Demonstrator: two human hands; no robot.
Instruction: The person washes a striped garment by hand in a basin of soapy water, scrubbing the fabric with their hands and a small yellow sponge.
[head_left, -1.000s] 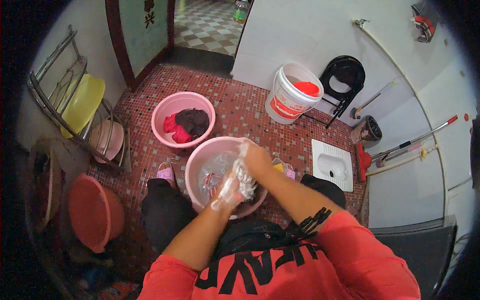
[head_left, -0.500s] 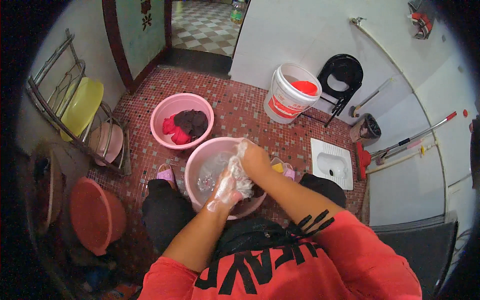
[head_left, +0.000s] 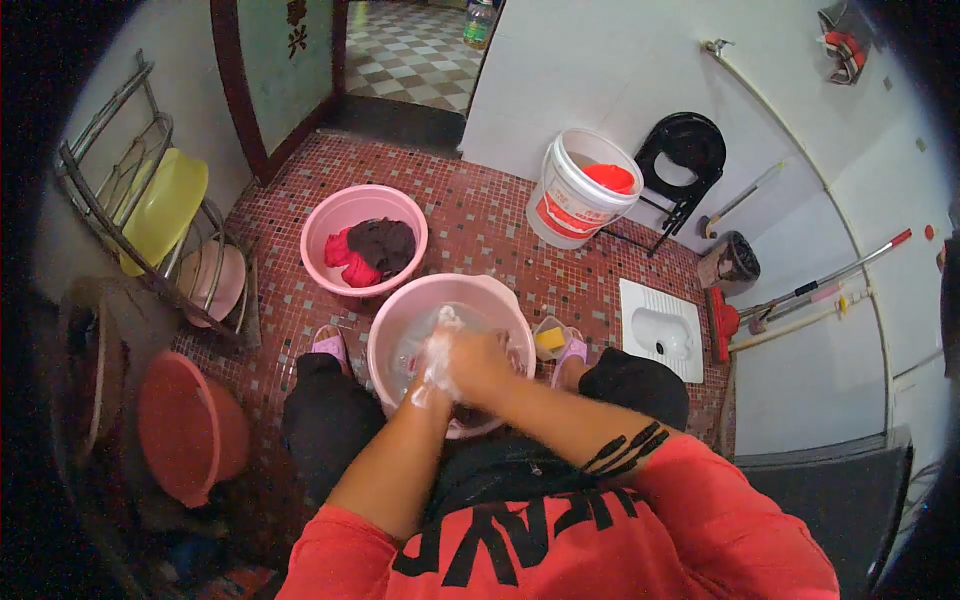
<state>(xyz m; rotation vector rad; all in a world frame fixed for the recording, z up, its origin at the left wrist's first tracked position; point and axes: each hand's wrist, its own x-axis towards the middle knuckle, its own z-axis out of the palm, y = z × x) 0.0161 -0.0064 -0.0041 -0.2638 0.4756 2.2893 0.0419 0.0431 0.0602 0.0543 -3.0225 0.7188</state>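
A pink basin of cloudy, soapy water stands on the floor between my feet. My hands are pressed together over its middle. White suds cover my left hand, which is largely behind my right hand. The right hand is curled against the left, its fingers turned inward. Foam sticks out beyond the hands, and whatever they grip is hidden by suds and blur. Something dark shows low in the basin beneath them. Farther off to the left, another pink basin holds red cloth and dark cloth.
Beside my right foot sits a clear container with a yellow block. A white bucket, a black folding chair and a squat toilet lie right. At left are a metal rack and a reddish tub.
Both hands have come closer together and lower, shifting slightly left. The right hand has moved from the basin's far rim to its middle, covering the foamy bundle seen before.
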